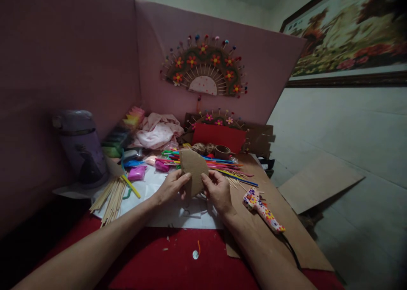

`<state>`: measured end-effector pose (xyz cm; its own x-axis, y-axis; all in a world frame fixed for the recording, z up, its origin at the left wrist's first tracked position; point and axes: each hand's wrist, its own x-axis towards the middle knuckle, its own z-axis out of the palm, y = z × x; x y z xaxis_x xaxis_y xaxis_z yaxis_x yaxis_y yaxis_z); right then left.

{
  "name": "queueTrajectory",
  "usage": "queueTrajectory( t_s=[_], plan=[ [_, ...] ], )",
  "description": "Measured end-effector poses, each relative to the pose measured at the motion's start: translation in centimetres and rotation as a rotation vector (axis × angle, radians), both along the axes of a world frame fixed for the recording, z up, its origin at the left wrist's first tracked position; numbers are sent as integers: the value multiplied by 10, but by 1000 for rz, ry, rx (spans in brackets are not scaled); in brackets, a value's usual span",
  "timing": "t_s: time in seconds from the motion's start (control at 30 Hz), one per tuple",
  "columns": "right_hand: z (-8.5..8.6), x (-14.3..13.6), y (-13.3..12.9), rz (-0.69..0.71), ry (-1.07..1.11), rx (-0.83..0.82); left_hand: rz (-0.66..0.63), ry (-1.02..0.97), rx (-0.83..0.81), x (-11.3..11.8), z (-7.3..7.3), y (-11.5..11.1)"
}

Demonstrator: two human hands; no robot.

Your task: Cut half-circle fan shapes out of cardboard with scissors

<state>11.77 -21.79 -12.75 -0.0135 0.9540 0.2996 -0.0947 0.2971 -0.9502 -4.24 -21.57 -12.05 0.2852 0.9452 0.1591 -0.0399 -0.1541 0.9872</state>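
A piece of brown cardboard point(194, 169) with one curved edge is held up above the white paper point(159, 216). My left hand point(173, 186) grips its left edge, the thumb lying on the near face. On the other side, my right hand point(218, 190) pinches the right edge, also with the thumb in front. Behind the cardboard lie bundles of coloured pipe cleaners point(229, 165), partly hidden by it. To the right of my right hand rests a flower-patterned glue gun point(263, 209) with a black cord.
Wooden sticks point(110, 201) lie at the left, near a purple bottle point(82, 150). A decorated fan point(203, 65) hangs on the pink board, with a red card point(219, 137) below. Cardboard sheets point(297, 235) cover the right side of the red tablecloth point(152, 260).
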Motion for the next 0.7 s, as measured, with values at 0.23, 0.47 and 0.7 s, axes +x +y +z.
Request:
queueTrajectory(
  t_s=[0.23,0.47,0.7],
  plan=[
    [-4,-1,0,-51,-27,77,70,-27,25,3,3,-4],
    [-6,-1,0,-114,-112,150,112,15,51,2,-1,-1],
    [-10,0,2,-145,-175,188,159,-5,55,1,-1,-5]
  ],
)
